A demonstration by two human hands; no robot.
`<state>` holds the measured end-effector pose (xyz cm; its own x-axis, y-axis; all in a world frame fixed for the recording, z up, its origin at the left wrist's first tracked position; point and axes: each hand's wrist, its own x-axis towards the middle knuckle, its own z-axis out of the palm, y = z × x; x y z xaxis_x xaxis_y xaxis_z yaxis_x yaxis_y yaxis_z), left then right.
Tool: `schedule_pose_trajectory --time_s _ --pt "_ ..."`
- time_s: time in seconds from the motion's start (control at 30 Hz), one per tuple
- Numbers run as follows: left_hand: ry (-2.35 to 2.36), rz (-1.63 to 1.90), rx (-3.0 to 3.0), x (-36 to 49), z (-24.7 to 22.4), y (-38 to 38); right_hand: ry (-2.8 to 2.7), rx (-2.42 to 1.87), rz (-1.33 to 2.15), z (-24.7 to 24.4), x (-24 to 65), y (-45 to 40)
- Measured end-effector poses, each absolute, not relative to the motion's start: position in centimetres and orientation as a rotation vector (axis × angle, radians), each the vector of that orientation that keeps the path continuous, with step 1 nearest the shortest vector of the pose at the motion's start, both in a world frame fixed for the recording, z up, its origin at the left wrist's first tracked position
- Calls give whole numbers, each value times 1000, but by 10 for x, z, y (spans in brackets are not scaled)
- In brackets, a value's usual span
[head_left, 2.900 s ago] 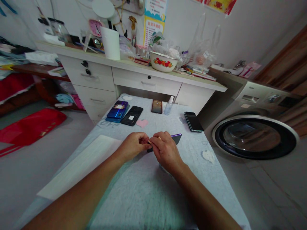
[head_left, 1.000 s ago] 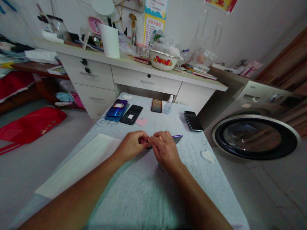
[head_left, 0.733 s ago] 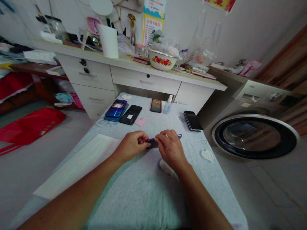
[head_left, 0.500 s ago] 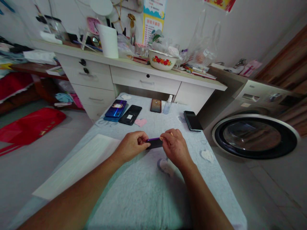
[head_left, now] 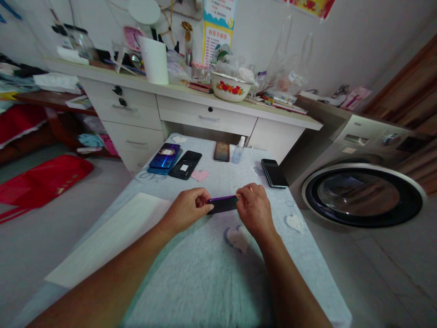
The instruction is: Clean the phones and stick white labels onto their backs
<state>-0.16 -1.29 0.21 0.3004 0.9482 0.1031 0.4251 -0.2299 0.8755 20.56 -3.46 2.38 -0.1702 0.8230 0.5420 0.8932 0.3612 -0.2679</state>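
A phone with a black face and a purple edge is held tilted just above the middle of the table. My left hand is closed on its left end, thumb on the near face. My right hand is at the phone's right end, its fingers pinched round a thin pale stick, mostly hidden, against the purple edge. Beyond my hands lie a blue phone stacked on another and a black phone. A brown-red phone lies beside a clear spray bottle. Another dark phone stack rests at the right edge.
A pale folded cloth or sheet covers the table's left side. Behind stands a white drawer desk bearing a flowered enamel bowl and a white paper roll. A washing machine stands at the right.
My right hand has slid right along the phone's purple edge, uncovering more of the phone. My left hand has kept its grip in place.
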Motion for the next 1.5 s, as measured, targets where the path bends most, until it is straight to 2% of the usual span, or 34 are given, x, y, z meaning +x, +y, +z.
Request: schedule_pose_trajectory --time_s 0.67,1.5 --pt "1171 890 1758 -2 -2 -11 -2187 -1176 -40 21 157 -46" --pt "1223 830 1773 -1 1 -11 -2097 -1441 -40 31 227 -31"
